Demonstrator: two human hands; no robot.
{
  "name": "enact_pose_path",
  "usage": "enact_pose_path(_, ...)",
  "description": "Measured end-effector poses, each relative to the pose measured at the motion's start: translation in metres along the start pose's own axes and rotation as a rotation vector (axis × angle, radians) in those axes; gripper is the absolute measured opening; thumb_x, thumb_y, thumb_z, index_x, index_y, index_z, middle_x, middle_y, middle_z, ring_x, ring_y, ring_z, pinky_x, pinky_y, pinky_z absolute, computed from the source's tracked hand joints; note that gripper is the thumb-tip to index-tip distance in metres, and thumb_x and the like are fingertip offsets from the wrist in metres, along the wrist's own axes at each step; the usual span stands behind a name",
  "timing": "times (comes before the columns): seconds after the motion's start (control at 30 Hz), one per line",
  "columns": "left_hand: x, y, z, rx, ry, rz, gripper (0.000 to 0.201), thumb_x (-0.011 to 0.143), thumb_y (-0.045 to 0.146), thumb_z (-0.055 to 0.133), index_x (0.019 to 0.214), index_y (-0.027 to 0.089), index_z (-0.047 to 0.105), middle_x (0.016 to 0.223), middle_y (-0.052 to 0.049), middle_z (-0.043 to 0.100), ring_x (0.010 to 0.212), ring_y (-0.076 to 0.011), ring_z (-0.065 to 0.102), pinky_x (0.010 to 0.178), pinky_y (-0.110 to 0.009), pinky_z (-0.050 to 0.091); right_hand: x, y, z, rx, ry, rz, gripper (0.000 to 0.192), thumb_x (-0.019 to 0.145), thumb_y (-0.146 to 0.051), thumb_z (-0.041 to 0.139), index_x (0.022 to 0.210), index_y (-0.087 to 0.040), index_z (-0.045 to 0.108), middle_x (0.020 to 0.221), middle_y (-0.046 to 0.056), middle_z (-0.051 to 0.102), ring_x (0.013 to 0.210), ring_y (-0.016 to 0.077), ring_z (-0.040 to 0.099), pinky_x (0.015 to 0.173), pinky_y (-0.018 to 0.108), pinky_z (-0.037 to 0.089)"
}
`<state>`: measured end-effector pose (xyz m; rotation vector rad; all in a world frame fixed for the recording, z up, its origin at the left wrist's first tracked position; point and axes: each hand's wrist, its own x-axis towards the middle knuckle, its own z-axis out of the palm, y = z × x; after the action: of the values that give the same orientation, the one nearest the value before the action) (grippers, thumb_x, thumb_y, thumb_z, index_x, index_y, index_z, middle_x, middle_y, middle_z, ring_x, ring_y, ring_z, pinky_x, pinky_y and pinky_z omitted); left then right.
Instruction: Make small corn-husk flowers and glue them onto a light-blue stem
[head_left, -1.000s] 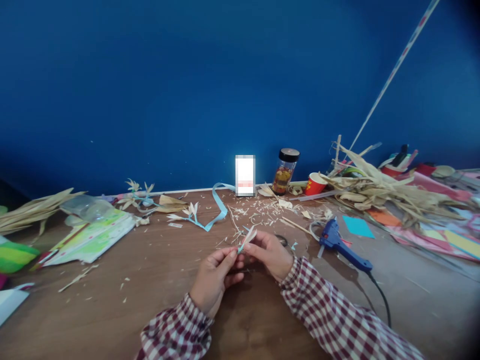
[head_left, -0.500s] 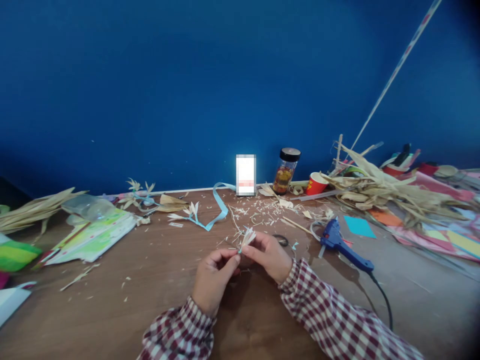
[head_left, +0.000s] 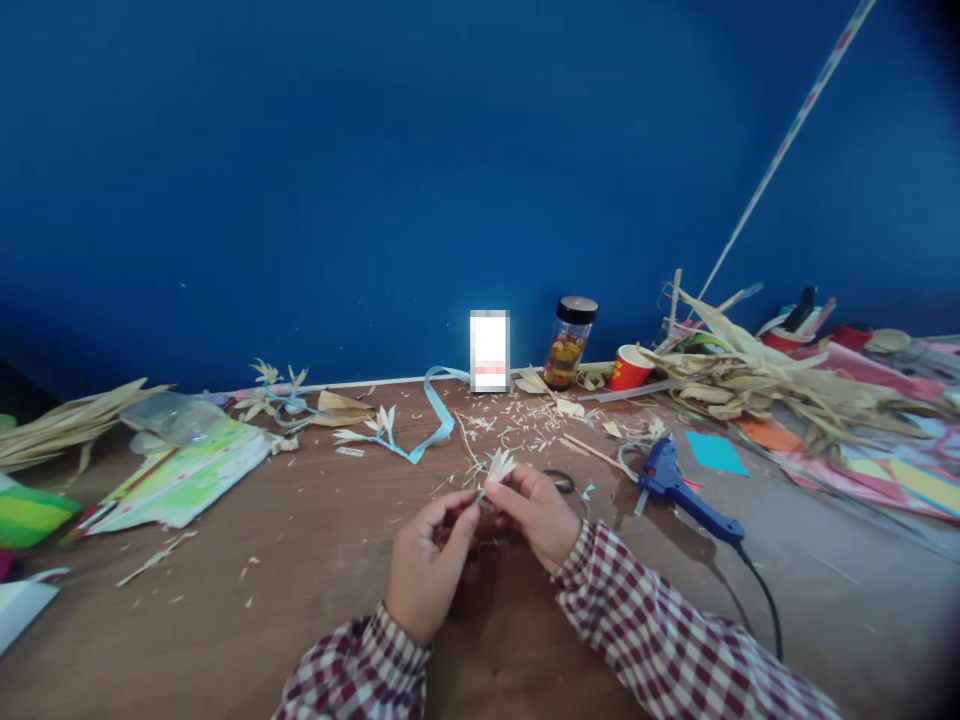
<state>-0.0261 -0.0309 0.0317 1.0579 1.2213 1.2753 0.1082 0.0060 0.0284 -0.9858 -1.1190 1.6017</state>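
Note:
A small pale flower (head_left: 500,466), its petals apparently dried husk, points up between my two hands above the table. My right hand (head_left: 541,510) pinches it low on the petals with thumb and fingers. Just below, my left hand (head_left: 431,560) is closed on the flower's thin stem end, where a bit of blue-green shows; the fingertips hide most of it. A similar pale flower (head_left: 385,422) on a blue-wrapped stem lies farther back, joined by a curl of light blue ribbon (head_left: 441,408). Black-handled scissors (head_left: 560,481) lie partly hidden behind my right hand.
A blue glue gun (head_left: 686,490) with a cord lies to the right, near a turquoise paper square (head_left: 717,454). Husk scraps (head_left: 517,425) litter the middle. At the back stand a jar (head_left: 568,350) and a red cup (head_left: 630,369). Dried husks (head_left: 750,370) pile up right.
Both hands stay together on the flower. My left fingers have shifted slightly up at the stem, and the flower's petals lean a little more to the right.

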Motion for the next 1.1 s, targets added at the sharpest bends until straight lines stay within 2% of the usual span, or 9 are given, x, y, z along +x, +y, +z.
enact_pose_path(0.13, 0.005, -0.0015, 0.0005, -0.249, -0.015, -0.238, 0.027, 0.065, 0.034, 0.064, 0.085, 0.017, 0.066, 0.079, -0.006, 0.066, 0.07, -0.016, 0.059, 0.058, -0.028, 0.051, 0.0022, -0.0019, -0.0023, 0.034, 0.012, 0.036, 0.025, 0.067, -0.037, 0.064, 0.075, -0.015, 0.055, 0.062, -0.003, 0.051, 0.055, 0.0071, 0.047, 0.047, 0.017, 0.036)
enact_pose_path(0.23, 0.0052, 0.001, 0.0006, -0.306, -0.067, -0.315, 0.025, 0.062, 0.033, 0.068, 0.078, 0.015, 0.066, 0.069, -0.004, 0.064, 0.062, -0.0122, 0.058, 0.056, -0.025, 0.051, 0.0022, -0.0015, -0.0038, -0.004, -0.012, 0.029, 0.025, 0.066, -0.037, 0.065, 0.073, -0.015, 0.055, 0.06, -0.004, 0.051, 0.051, 0.0061, 0.045, 0.047, 0.018, 0.036)
enact_pose_path(0.37, 0.0043, 0.0018, 0.0004, -0.293, -0.039, -0.305, 0.023, 0.06, 0.033, 0.069, 0.071, 0.013, 0.065, 0.059, 0.0, 0.059, 0.054, -0.009, 0.054, 0.053, -0.023, 0.05, 0.002, -0.0004, -0.0058, -0.064, -0.077, -0.012, 0.023, 0.067, -0.036, 0.064, 0.074, -0.016, 0.055, 0.06, -0.005, 0.049, 0.047, 0.0047, 0.041, 0.045, 0.018, 0.035)
enact_pose_path(0.6, 0.0052, -0.0023, 0.0007, -0.198, -0.011, -0.223, 0.024, 0.057, 0.032, 0.071, 0.072, 0.013, 0.067, 0.06, -0.002, 0.064, 0.056, -0.0109, 0.057, 0.056, -0.022, 0.049, 0.002, -0.0006, -0.0054, -0.133, -0.102, -0.052, 0.025, 0.068, -0.038, 0.063, 0.077, -0.016, 0.056, 0.063, -0.004, 0.05, 0.05, 0.006, 0.04, 0.044, 0.018, 0.035)
enact_pose_path(0.77, 0.0057, -0.0043, -0.0013, -0.153, -0.096, -0.19, 0.023, 0.061, 0.034, 0.068, 0.073, 0.013, 0.067, 0.063, -0.003, 0.064, 0.056, -0.011, 0.057, 0.056, -0.022, 0.047, 0.0012, -0.0014, -0.0056, -0.169, -0.107, -0.05, 0.025, 0.068, -0.038, 0.063, 0.071, -0.016, 0.052, 0.059, -0.005, 0.047, 0.049, 0.0059, 0.039, 0.045, 0.019, 0.033)
enact_pose_path(0.9, 0.008, -0.004, -0.0033, -0.167, -0.125, -0.28, 0.023, 0.059, 0.033, 0.07, 0.07, 0.013, 0.066, 0.06, -0.002, 0.062, 0.051, -0.0084, 0.054, 0.054, -0.021, 0.047, 0.0003, -0.0009, -0.0058, -0.183, -0.139, -0.057, 0.025, 0.069, -0.038, 0.062, 0.071, -0.016, 0.052, 0.06, -0.004, 0.049, 0.05, 0.0066, 0.041, 0.047, 0.019, 0.033)
enact_pose_path(1.1, 0.0066, 0.0019, -0.0041, -0.237, -0.276, -0.328, 0.022, 0.064, 0.032, 0.067, 0.062, 0.011, 0.061, 0.056, -0.001, 0.058, 0.048, -0.006, 0.051, 0.049, -0.018, 0.045, -0.0024, -0.005, -0.0038, -0.19, -0.18, -0.071, 0.024, 0.07, -0.037, 0.061, 0.072, -0.014, 0.053, 0.061, -0.004, 0.05, 0.051, 0.0066, 0.043, 0.048, 0.02, 0.034)
